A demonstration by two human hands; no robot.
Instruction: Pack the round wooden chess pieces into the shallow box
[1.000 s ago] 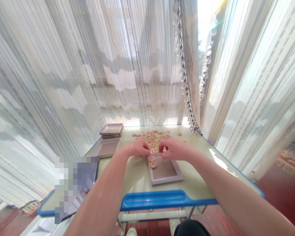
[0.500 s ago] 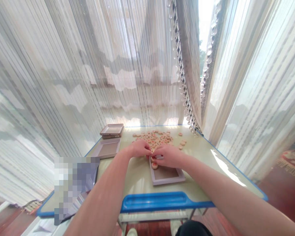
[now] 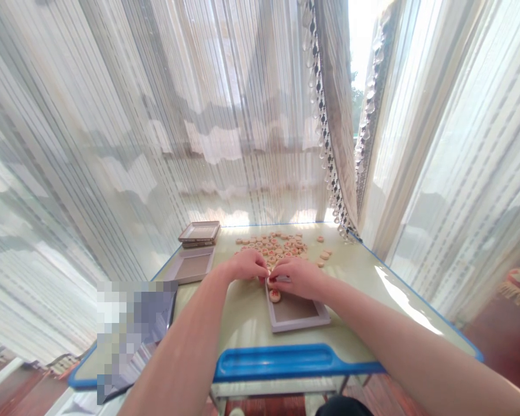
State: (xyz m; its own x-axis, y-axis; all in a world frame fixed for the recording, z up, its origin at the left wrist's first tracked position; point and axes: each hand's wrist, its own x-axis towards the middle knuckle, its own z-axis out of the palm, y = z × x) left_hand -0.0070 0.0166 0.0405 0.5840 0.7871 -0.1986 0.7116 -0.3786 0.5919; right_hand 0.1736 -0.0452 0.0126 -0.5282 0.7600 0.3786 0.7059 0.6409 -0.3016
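A shallow open box (image 3: 301, 326) with a brown floor lies in front of me. One round wooden Chinese chess piece (image 3: 274, 296) with a red character rests along its left side. My right hand (image 3: 298, 276) reaches over the far part of the box, its fingertips closed on another chess piece (image 3: 271, 282) just behind the first. At the box's far left corner, my left hand (image 3: 249, 266) has thumb and fingers pinched together, almost touching the right fingertips; what they hold is hidden. Beyond both hands spreads a loose pile of chess pieces (image 3: 281, 245).
At the left stand stacked shallow boxes (image 3: 199, 232) and an open box (image 3: 192, 264). Nearer me is a dark-edged object (image 3: 156, 315), mostly pixelated. A few stray pieces (image 3: 325, 255) lie right of the pile. The table has a blue rim (image 3: 281, 358); curtains (image 3: 251, 144) hang behind.
The view has shifted slightly, moving everything a little down and right. Both hands stay at the box's far left corner, with the right fingertips slightly changed around a piece.
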